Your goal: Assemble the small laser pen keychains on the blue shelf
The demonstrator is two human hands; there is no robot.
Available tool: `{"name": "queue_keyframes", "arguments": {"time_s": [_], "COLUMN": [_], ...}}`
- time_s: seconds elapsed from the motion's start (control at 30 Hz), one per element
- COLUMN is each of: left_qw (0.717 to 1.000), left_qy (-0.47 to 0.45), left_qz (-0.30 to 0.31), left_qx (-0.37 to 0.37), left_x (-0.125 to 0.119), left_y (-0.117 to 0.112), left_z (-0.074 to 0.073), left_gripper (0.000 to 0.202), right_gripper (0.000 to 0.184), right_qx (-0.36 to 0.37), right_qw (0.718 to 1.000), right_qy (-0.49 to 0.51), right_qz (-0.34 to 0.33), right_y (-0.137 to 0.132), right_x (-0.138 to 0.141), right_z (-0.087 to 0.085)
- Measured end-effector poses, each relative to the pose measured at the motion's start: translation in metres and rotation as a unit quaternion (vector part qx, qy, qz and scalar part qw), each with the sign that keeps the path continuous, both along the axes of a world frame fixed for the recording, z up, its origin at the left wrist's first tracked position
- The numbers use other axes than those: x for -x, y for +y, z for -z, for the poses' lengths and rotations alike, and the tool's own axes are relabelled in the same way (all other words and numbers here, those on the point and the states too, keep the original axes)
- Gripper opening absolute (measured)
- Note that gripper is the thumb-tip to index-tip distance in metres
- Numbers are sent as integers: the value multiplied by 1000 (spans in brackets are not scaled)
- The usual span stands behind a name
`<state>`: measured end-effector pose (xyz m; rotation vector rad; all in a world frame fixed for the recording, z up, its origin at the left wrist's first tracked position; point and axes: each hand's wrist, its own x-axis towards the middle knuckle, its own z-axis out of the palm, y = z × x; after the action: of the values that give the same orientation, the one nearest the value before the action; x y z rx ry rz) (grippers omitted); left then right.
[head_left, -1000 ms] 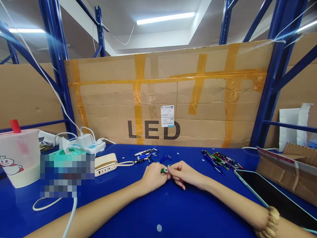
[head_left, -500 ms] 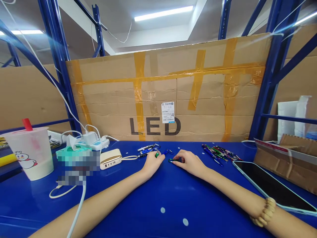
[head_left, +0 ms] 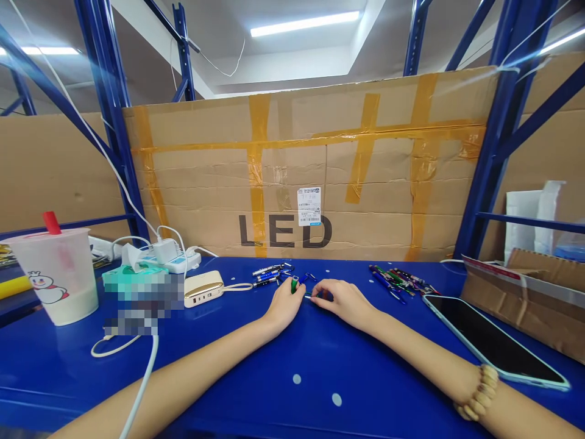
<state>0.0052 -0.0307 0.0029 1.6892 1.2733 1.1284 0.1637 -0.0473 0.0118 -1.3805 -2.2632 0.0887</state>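
Observation:
My left hand (head_left: 284, 303) is closed around a green pen part (head_left: 294, 285), which shows between thumb and fingers. Facing it, my right hand (head_left: 345, 300) pinches a thin pale pen piece (head_left: 309, 296), whose tip points at the left hand's fingers; the fingers hide most of it, and I cannot tell whether the two pieces touch. Just behind the hands lies a small blue pen part (head_left: 309, 277). Several blue and silver pens (head_left: 269, 274) lie in a pile beyond my left hand. Farther right is another pile of colourful pens (head_left: 402, 281).
A cream power bank (head_left: 203, 288) with a strap sits left of my hands, near a power strip (head_left: 183, 264) with white cables. A plastic cup (head_left: 57, 274) stands far left. To the right are a phone (head_left: 493, 338) and a cardboard box (head_left: 521, 305). Cardboard (head_left: 375, 225) walls the back.
My hands have come closer together, the right one moving slightly left. A thin pale piece now shows at the right fingertips, where a green piece showed before. The view has shifted slightly.

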Motion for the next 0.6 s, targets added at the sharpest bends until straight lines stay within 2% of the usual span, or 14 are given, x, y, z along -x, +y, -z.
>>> {"name": "queue_keyframes", "arguments": {"time_s": [0.23, 0.33, 0.5, 0.6], "left_qw": [999, 999, 996, 992], "left_qy": [-24, -33, -19, 7], "left_qz": [-3, 29, 63, 65], "left_qx": [-27, -20, -57, -108], "left_x": [-1, 0, -1, -1], "left_y": [0, 3, 8, 9], "left_z": [4, 6, 7, 4], "left_gripper": [22, 24, 25, 25], "right_gripper": [13, 13, 13, 30], "right_qx": [-80, -106, -71, -41], "right_qw": [996, 993, 995, 997], "right_qy": [36, 38, 49, 54], "right_qz": [-29, -46, -51, -22], "right_y": [-1, 1, 2, 1], "right_x": [2, 0, 0, 3], "right_z": [-2, -2, 0, 0]}}
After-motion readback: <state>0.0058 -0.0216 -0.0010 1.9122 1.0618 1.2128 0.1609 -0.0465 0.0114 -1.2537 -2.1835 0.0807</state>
